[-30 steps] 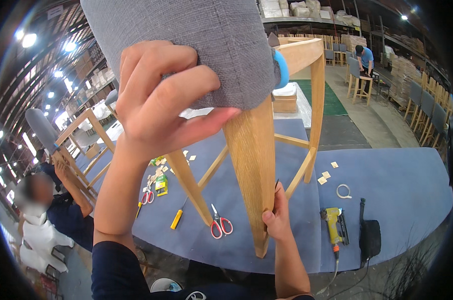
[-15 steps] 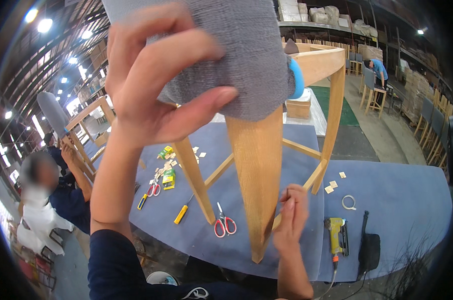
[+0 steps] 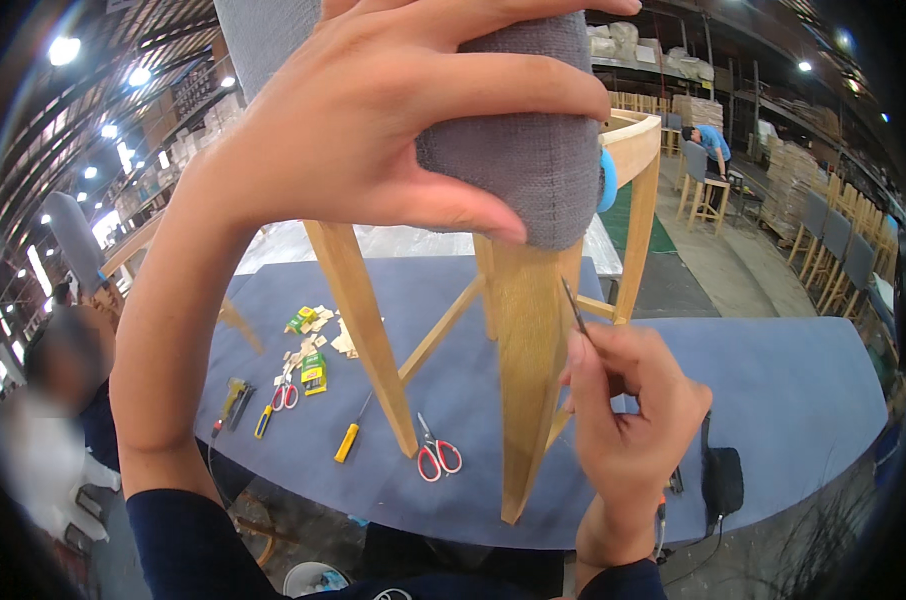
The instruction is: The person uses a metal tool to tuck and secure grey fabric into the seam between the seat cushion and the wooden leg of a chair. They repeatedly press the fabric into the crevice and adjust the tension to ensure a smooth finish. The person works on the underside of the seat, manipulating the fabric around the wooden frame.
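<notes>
- At the far left a blurred person (image 3: 48, 420) stands beside the blue felt-covered workbench (image 3: 793, 380).
- On the bench, left of centre, lie small yellow and green packets (image 3: 311, 345), a red-handled pair of pliers (image 3: 285, 395), a yellow-handled screwdriver (image 3: 350, 437) and red-handled scissors (image 3: 436, 452).
- The left hand (image 3: 373, 130) is spread wide and clamped over the grey fabric-covered seat (image 3: 513, 130) of a pale wooden stool (image 3: 528, 380), thumb beneath the padded edge and fingers across the top.
- The stool is held up close to the camera above the bench, its tapered legs pointing down; the nearest leg ends just over the bench's front edge.
- The right hand (image 3: 633, 420) is closed around a thin dark metal pick (image 3: 576, 312), whose tip points up just beside the nearest leg, below the fabric edge.
- Right of that hand a black power adapter (image 3: 723, 478) lies on the bench.
- Far right, a person in a blue shirt (image 3: 711, 150) bends over another stool.
</notes>
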